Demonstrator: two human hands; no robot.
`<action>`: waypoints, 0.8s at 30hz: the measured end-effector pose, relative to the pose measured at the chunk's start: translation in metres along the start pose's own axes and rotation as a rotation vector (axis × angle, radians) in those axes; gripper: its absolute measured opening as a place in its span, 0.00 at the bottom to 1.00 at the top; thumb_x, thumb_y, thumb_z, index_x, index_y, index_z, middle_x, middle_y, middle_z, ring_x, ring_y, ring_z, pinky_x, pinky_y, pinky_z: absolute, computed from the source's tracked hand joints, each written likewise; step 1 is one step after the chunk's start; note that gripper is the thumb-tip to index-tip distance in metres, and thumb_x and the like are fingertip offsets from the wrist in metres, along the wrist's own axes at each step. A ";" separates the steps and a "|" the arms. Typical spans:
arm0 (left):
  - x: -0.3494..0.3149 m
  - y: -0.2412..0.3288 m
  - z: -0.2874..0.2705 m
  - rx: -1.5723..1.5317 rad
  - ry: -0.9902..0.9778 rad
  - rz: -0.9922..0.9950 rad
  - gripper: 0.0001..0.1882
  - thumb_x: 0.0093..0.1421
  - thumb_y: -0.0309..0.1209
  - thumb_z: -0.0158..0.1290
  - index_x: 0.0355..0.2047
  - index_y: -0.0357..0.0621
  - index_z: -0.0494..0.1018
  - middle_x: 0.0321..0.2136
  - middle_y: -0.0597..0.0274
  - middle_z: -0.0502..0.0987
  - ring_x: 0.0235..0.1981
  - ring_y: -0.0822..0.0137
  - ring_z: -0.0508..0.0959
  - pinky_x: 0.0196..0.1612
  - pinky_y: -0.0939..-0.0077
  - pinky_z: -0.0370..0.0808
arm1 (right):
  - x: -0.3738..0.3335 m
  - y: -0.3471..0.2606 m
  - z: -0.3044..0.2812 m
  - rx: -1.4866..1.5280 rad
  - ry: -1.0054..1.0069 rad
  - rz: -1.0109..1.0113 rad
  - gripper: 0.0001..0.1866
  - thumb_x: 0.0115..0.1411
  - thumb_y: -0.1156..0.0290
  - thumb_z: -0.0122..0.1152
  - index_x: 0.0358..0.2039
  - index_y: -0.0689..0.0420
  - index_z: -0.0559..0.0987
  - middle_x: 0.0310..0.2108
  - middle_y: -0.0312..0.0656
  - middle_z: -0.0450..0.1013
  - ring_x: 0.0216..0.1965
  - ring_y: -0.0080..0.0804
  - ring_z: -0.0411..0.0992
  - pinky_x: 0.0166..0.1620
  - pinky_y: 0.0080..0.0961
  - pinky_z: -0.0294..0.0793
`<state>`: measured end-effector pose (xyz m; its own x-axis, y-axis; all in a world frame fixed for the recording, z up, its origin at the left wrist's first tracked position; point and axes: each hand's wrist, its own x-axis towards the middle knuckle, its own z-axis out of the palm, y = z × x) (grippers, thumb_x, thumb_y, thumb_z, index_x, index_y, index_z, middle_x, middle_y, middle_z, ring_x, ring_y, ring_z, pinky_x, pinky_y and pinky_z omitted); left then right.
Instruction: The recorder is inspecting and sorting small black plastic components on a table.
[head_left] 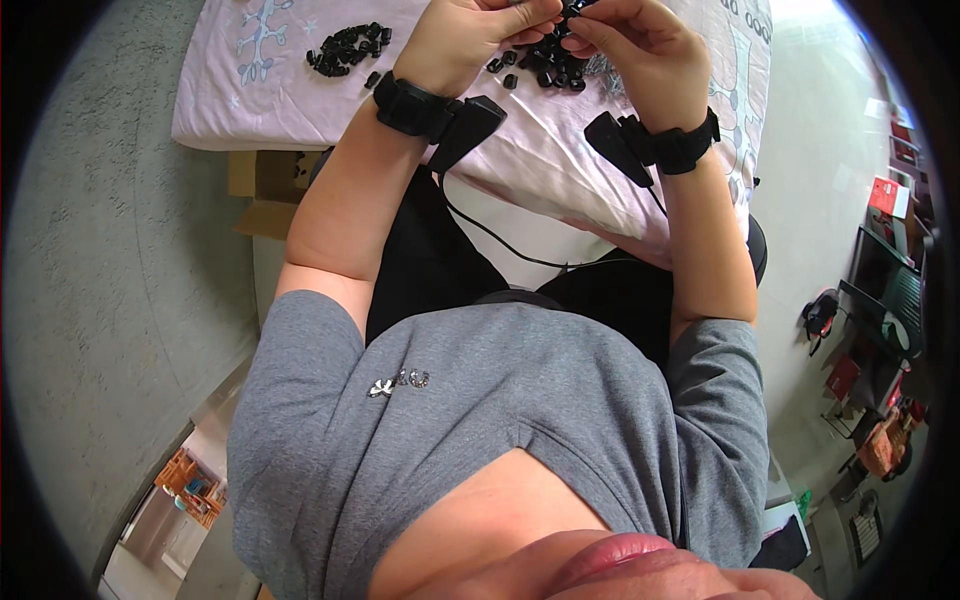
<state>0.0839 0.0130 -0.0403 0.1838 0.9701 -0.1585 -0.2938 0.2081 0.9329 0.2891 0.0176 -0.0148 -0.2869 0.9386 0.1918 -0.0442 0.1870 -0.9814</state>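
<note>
We see both hands raised close together at the top edge of the view, over a table covered with a pale pink cloth (520,150) printed with light branch shapes. The left hand (470,35) has its fingers curled in and pinched toward the right hand (640,45), whose fingertips are likewise drawn together; between them they grip a small black part (567,12), though the frame edge cuts it off and we cannot tell its shape. Just below the hands lies a heap of small black pieces (545,68) on the cloth, with thin silvery bits just beside it on the right. A second, separate pile of black pieces (345,48) lies well apart to the left. Each wrist carries a black strap with a black box attached, left wrist strap (412,105) and right wrist strap (683,148), and a thin black cable (500,240) runs down from the left one toward the grey shirt (480,420).
</note>
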 end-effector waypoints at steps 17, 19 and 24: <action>-0.003 0.000 0.022 -0.078 -0.011 0.112 0.10 0.71 0.26 0.55 0.48 0.33 0.79 0.34 0.59 0.84 0.33 0.69 0.85 0.39 0.77 0.82 | -0.002 0.014 0.002 0.146 0.032 0.025 0.02 0.64 0.85 0.61 0.35 0.66 0.80 0.31 0.43 0.82 0.33 0.26 0.81 0.41 0.21 0.82; -0.002 -0.004 0.023 -0.070 0.010 0.106 0.10 0.71 0.26 0.55 0.48 0.33 0.80 0.34 0.59 0.84 0.32 0.69 0.85 0.38 0.77 0.82 | -0.002 0.018 0.001 0.167 0.052 0.018 0.02 0.64 0.85 0.61 0.35 0.66 0.80 0.30 0.42 0.82 0.32 0.25 0.81 0.40 0.21 0.82; 0.002 -0.015 0.022 -0.180 0.003 0.096 0.11 0.71 0.29 0.56 0.46 0.34 0.80 0.33 0.61 0.84 0.31 0.71 0.84 0.37 0.79 0.81 | 0.000 0.025 -0.006 0.065 0.069 -0.006 0.05 0.62 0.80 0.66 0.39 0.65 0.84 0.36 0.44 0.83 0.33 0.30 0.81 0.40 0.25 0.81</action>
<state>0.1098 0.0094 -0.0474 0.1441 0.9868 -0.0733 -0.4724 0.1337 0.8712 0.2935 0.0242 -0.0388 -0.2202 0.9556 0.1960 -0.1087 0.1756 -0.9784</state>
